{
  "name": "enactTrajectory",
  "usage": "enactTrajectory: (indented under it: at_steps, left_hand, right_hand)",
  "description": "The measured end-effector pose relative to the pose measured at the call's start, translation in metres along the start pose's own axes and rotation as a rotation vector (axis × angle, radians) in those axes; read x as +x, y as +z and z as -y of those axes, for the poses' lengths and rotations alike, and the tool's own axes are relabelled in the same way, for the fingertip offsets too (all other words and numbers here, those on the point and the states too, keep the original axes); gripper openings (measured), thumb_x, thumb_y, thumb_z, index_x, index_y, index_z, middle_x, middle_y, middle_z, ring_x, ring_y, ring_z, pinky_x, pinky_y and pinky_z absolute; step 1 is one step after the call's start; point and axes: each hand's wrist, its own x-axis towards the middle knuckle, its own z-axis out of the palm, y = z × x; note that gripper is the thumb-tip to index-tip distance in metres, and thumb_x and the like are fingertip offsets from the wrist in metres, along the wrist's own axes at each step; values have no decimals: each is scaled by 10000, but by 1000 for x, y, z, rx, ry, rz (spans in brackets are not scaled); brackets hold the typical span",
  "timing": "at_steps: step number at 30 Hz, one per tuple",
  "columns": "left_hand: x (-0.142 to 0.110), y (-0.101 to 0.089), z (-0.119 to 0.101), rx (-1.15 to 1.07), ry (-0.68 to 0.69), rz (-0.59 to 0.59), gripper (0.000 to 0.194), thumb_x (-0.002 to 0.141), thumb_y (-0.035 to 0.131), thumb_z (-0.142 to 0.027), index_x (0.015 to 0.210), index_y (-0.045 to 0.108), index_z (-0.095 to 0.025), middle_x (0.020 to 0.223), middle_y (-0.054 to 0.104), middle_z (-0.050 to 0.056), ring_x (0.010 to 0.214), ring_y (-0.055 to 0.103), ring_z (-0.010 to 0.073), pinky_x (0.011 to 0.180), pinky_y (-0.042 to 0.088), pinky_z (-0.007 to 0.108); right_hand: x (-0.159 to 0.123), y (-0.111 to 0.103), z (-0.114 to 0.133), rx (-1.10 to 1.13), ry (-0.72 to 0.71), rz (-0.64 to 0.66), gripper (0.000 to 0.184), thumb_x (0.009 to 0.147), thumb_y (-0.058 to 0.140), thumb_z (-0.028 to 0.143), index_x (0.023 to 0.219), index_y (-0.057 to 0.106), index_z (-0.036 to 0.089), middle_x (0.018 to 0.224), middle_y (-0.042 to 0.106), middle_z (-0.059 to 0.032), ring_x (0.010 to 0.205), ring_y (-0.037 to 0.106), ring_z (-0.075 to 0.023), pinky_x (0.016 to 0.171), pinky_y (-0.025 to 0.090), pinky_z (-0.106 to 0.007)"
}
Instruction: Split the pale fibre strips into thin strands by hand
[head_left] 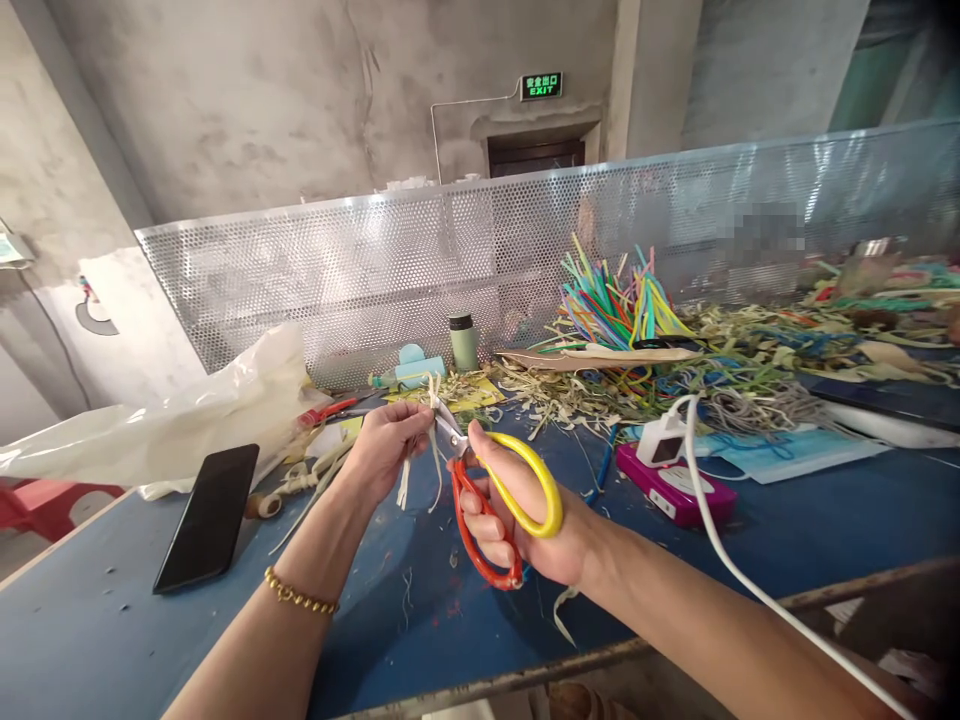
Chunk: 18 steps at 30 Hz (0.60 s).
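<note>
My right hand (517, 525) grips a pair of scissors (501, 500) with one yellow and one red handle loop, fingers through the loops. The short blades point up-left at pale strips (433, 455) that my left hand (384, 440) pinches over the blue table (825, 530). The strips hang down from my left fingers. A gold bracelet (298, 596) sits on my left wrist.
A black phone (210, 515) lies at left beside a crumpled plastic bag (187, 415). A pink power bank (675, 490) with a white charger and cable (739, 560) lies at right. Colourful strips (622, 305) and scraps pile against a perforated metal screen (390, 270). A green flask (463, 340) stands at the back.
</note>
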Motion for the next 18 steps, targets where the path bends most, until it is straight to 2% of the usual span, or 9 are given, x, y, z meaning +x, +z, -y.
enactTrajectory:
  at_steps: [3,7,9,11,13,15,17,18]
  left_hand:
    - [0,-1,1,-7,3,0,173,675,754,-224,672,652,-84,568,532,4,447,439,60,432,299,197]
    - [0,-3,-5,-94,-24,25,144,683,747,-188,689,644,-88,590,534,0,453,462,58,447,339,192]
    - [0,-3,-8,-144,-62,50,123,700,717,-179,679,623,-103,588,514,-10,468,466,58,487,387,193]
    - [0,-1,-6,-78,-102,72,124,731,667,-195,661,598,-121,582,506,-9,489,478,69,530,428,210]
    - [1,2,4,80,-133,77,131,741,634,-205,644,589,-130,585,537,14,509,508,95,542,445,239]
    - [3,7,20,187,-140,48,105,702,649,-176,621,602,-127,576,565,31,514,525,123,525,431,259]
    - [6,9,35,322,-109,-14,150,661,690,-167,552,592,-134,504,507,-5,471,446,105,486,357,245]
    - [8,9,40,395,-81,-45,170,640,715,-166,525,593,-137,486,490,-14,480,423,103,489,332,243]
  right_hand:
    - [1,5,-7,5,-60,-64,543,910,413,686,669,409,200,413,408,82,263,341,-49,272,284,-147]
    - [5,4,-12,-66,-249,-99,492,856,536,674,731,422,213,433,415,103,259,322,-46,252,292,-148]
    - [9,-2,-5,-146,-309,-150,506,843,519,703,730,419,219,412,405,102,257,337,-65,239,296,-167]
    - [15,-10,8,-285,-312,-208,512,838,509,710,712,414,223,390,402,91,268,377,-91,243,317,-189]
    - [26,-22,24,-503,-329,-259,462,829,581,644,728,446,214,413,446,78,299,423,-92,284,343,-189]
    - [40,-36,36,-816,-347,-367,403,847,584,592,790,519,198,486,541,37,356,493,-109,341,379,-206]
    - [55,-49,41,-1301,-366,-529,349,880,557,532,889,590,186,642,664,-34,505,626,-157,444,430,-229]
    - [61,-55,41,-1574,-351,-610,331,894,537,508,921,615,187,761,711,-69,647,687,-189,540,470,-246]
